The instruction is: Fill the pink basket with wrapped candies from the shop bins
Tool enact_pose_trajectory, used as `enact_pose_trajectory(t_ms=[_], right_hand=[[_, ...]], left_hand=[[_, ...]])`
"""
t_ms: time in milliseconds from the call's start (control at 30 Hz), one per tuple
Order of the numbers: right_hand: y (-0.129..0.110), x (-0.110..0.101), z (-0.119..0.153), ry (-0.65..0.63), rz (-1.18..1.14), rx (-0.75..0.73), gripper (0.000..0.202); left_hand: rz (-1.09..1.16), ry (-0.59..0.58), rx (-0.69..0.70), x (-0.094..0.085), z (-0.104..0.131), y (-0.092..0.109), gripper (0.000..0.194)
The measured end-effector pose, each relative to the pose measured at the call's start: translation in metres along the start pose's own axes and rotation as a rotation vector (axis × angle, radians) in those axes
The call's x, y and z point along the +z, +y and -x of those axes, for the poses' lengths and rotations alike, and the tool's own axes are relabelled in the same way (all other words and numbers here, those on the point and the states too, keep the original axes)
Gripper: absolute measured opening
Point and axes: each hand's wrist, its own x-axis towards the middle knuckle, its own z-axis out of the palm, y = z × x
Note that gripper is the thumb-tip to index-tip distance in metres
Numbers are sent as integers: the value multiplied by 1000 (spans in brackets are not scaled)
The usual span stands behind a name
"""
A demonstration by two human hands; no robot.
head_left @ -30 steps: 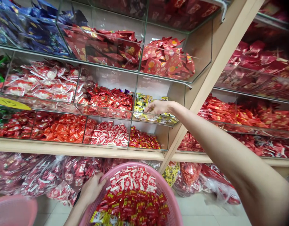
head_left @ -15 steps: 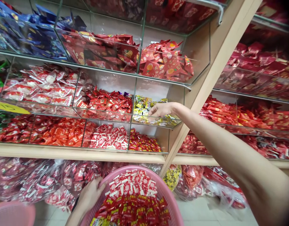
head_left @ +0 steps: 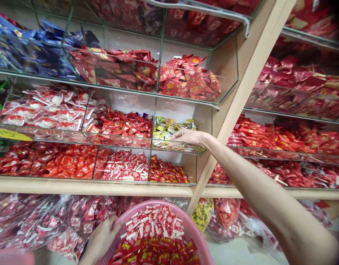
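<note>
My right hand (head_left: 187, 137) reaches into a glass-fronted bin of yellow-wrapped candies (head_left: 164, 129), palm down over them, its fingertips partly behind the glass edge. Whether it grips any candy cannot be made out. My left hand (head_left: 104, 233) holds the left rim of a pink plastic basket (head_left: 198, 235), thumb over the rim. Inside the basket lie red-and-white packets (head_left: 158, 222) at the back and red packets with yellow print (head_left: 158, 252) in front.
Shelf bins hold red candies (head_left: 126, 127), white-and-red packets (head_left: 45, 106) and blue packets (head_left: 39, 49). A slanting wooden post (head_left: 249, 70) stands beside my right forearm. Plastic bags of candy (head_left: 226, 211) lie below the shelf. Another pink basket (head_left: 13, 256) is at lower left.
The view has tilted up slightly, so the shelves appear lower. My right hand stays in the yellow candy bin, its fingers flatter over the candies. My left hand remains on the basket rim.
</note>
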Motion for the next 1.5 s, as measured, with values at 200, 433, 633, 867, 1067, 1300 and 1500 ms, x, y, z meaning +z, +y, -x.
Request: enact_pose_trajectory(t_ms=[200,433,633,867,1067,1300,1500], right_hand=[[5,6,-1,60,-148,13,32],[3,7,3,198,-202,-24,30],[6,6,7,417,-312,-78,42],[15,3,3,639,-420,-118,46],[17,3,2,692,-456,-127,44],[11,3,5,498,-335,-43,42],[8,-9,10,250,-135,28,38]], left_hand=[[6,12,-2,5,-2,-8,38],[10,15,-9,4,-3,-7,36],[6,-11,1,4,-5,-8,41],[16,-11,-16,6,-6,-11,46],[43,10,3,7,-5,-12,42],[28,5,4,8,-6,-13,42],[24,-22,-7,6,-6,-11,41]])
